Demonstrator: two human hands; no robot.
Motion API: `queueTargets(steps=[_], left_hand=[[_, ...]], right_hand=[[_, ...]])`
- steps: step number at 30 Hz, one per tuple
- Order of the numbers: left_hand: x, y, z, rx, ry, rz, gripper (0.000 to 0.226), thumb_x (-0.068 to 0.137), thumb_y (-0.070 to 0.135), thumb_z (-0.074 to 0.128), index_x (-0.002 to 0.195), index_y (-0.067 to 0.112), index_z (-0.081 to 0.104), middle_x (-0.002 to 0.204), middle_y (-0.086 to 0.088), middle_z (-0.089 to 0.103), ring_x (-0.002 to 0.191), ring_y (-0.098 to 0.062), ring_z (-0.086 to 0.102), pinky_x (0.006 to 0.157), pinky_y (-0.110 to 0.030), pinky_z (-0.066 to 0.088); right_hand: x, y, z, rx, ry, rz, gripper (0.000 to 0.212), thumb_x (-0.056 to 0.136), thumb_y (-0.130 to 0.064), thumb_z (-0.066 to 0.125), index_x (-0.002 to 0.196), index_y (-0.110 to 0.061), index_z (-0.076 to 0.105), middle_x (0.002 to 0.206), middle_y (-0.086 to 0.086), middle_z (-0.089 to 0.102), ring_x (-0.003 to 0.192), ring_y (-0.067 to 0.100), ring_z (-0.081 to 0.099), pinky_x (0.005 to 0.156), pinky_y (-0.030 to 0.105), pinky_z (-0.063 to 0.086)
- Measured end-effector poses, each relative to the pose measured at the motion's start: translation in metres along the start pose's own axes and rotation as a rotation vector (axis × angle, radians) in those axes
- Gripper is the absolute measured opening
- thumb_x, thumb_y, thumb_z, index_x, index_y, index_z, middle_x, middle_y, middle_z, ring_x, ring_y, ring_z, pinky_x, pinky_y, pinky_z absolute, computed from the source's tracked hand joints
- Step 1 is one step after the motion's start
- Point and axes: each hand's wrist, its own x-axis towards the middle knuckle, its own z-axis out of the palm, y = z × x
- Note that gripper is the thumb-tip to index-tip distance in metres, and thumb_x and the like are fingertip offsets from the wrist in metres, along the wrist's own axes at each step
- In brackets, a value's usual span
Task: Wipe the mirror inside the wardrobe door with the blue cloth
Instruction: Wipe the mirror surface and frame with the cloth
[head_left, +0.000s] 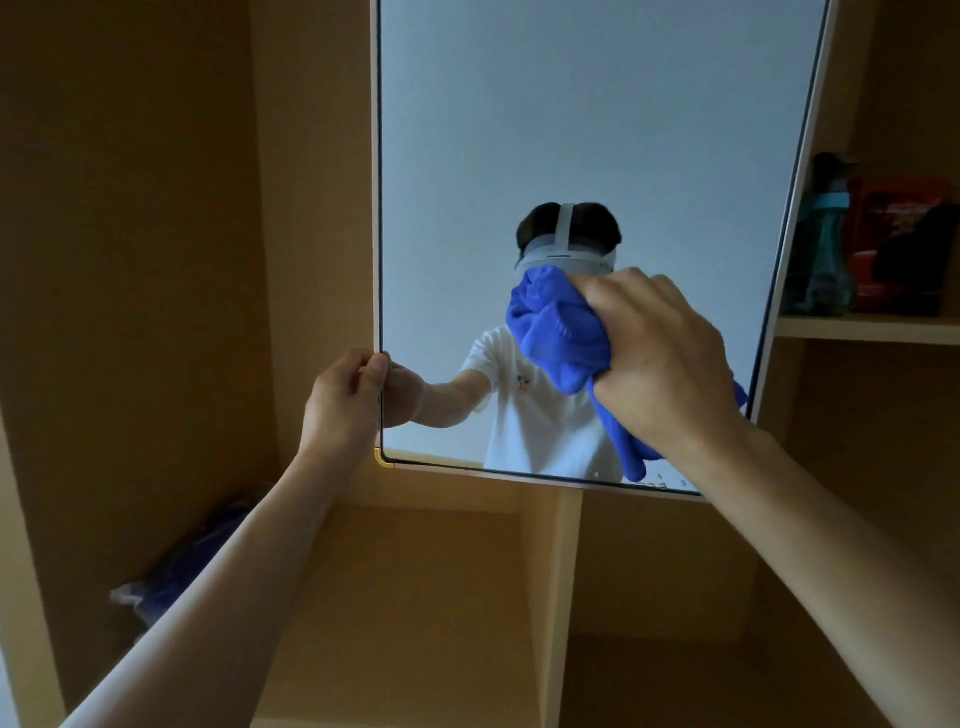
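Observation:
A tall mirror (571, 130) in a pale frame fills the upper middle of the head view, set on the inside of a wardrobe door. My right hand (660, 358) grips a bunched blue cloth (558, 332) and holds it against the lower right of the glass. One end of the cloth hangs down below my wrist. My left hand (345, 400) grips the mirror's left edge near its bottom corner, fingers curled round the frame. The glass reflects a person in a white shirt.
Wooden wardrobe compartments surround the door. A shelf (862, 327) at the right carries a teal bottle (821, 249) and a red packet (898, 244). A dark blue bag (176, 571) lies low at the left. A vertical divider (561, 597) stands below the mirror.

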Motion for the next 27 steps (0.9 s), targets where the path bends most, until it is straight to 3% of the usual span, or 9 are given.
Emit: queueTargets(steps=[2, 4, 6, 9, 11, 16, 21, 24, 27], left_hand=[[-0.003, 0.001, -0.003, -0.007, -0.008, 0.007, 0.019, 0.106, 0.036, 0.048, 0.099, 0.028, 0.063, 0.092, 0.006, 0.068, 0.091, -0.02, 0.066, 0.085, -0.05, 0.058], [-0.006, 0.002, -0.005, -0.014, -0.015, 0.014, 0.02, 0.106, 0.036, 0.048, 0.099, 0.025, 0.063, 0.091, 0.005, 0.068, 0.09, -0.021, 0.066, 0.082, -0.048, 0.059], [-0.007, 0.004, -0.006, -0.013, -0.01, 0.02, 0.021, 0.106, 0.035, 0.048, 0.1, 0.022, 0.063, 0.09, 0.005, 0.067, 0.089, -0.02, 0.066, 0.078, -0.042, 0.058], [-0.009, 0.004, -0.005, -0.001, 0.013, 0.02, 0.021, 0.106, 0.035, 0.048, 0.101, 0.022, 0.063, 0.088, 0.007, 0.065, 0.084, -0.015, 0.064, 0.068, -0.032, 0.051], [-0.01, 0.003, -0.004, 0.019, 0.033, 0.025, 0.02, 0.106, 0.034, 0.048, 0.101, 0.022, 0.063, 0.085, 0.009, 0.064, 0.08, -0.01, 0.062, 0.062, -0.028, 0.046], [-0.014, 0.003, -0.004, 0.012, 0.044, 0.024, 0.022, 0.107, 0.035, 0.048, 0.1, 0.02, 0.063, 0.086, 0.006, 0.064, 0.079, -0.011, 0.061, 0.061, -0.029, 0.045], [-0.014, 0.002, -0.004, 0.021, 0.065, 0.036, 0.02, 0.106, 0.036, 0.049, 0.096, 0.025, 0.062, 0.083, 0.008, 0.064, 0.078, -0.011, 0.061, 0.059, -0.028, 0.044], [-0.016, 0.001, -0.003, 0.013, 0.074, 0.043, 0.019, 0.106, 0.036, 0.049, 0.096, 0.025, 0.062, 0.084, 0.008, 0.065, 0.078, -0.011, 0.062, 0.06, -0.03, 0.047], [-0.014, 0.0, -0.004, 0.006, 0.074, 0.039, 0.02, 0.105, 0.038, 0.05, 0.097, 0.024, 0.063, 0.084, 0.007, 0.065, 0.078, -0.014, 0.063, 0.063, -0.033, 0.049]], right_hand=[[-0.014, -0.005, 0.013, -0.047, 0.041, 0.013, 0.04, 0.07, -0.022, 0.032, 0.099, -0.025, 0.059, 0.088, -0.01, 0.055, 0.08, 0.01, 0.036, 0.052, 0.011, 0.012], [-0.028, -0.012, 0.024, -0.081, 0.066, 0.022, 0.047, 0.071, -0.022, 0.032, 0.109, -0.021, 0.06, 0.094, -0.008, 0.055, 0.085, 0.012, 0.038, 0.052, 0.014, 0.009], [-0.043, -0.021, 0.036, -0.096, 0.039, 0.011, 0.049, 0.069, -0.017, 0.043, 0.116, -0.02, 0.059, 0.098, -0.006, 0.056, 0.088, 0.015, 0.045, 0.053, 0.022, 0.02], [-0.069, -0.035, 0.053, -0.072, -0.003, -0.034, 0.053, 0.075, -0.02, 0.061, 0.128, -0.015, 0.06, 0.103, -0.001, 0.062, 0.088, 0.022, 0.057, 0.075, 0.029, 0.042], [-0.083, -0.042, 0.061, -0.06, -0.037, -0.066, 0.054, 0.079, -0.024, 0.065, 0.131, -0.013, 0.059, 0.106, 0.002, 0.064, 0.089, 0.023, 0.058, 0.081, 0.034, 0.051], [-0.082, -0.035, 0.051, 0.001, -0.084, -0.054, 0.056, 0.08, -0.023, 0.06, 0.135, -0.015, 0.056, 0.108, 0.0, 0.063, 0.09, 0.021, 0.057, 0.077, 0.033, 0.05], [-0.084, 0.002, 0.031, 0.064, -0.018, 0.206, 0.054, 0.077, -0.01, 0.07, 0.128, -0.019, 0.055, 0.109, -0.003, 0.059, 0.095, 0.019, 0.053, 0.064, 0.031, 0.048], [-0.081, 0.04, 0.018, 0.067, -0.005, 0.324, 0.019, 0.081, -0.014, 0.065, 0.092, -0.025, 0.055, 0.079, -0.01, 0.056, 0.073, 0.009, 0.055, 0.056, 0.014, 0.03], [-0.086, 0.065, 0.002, 0.075, 0.133, 0.393, 0.023, 0.083, -0.018, 0.069, 0.084, -0.029, 0.048, 0.069, -0.008, 0.054, 0.062, 0.009, 0.054, 0.046, 0.02, 0.037]])
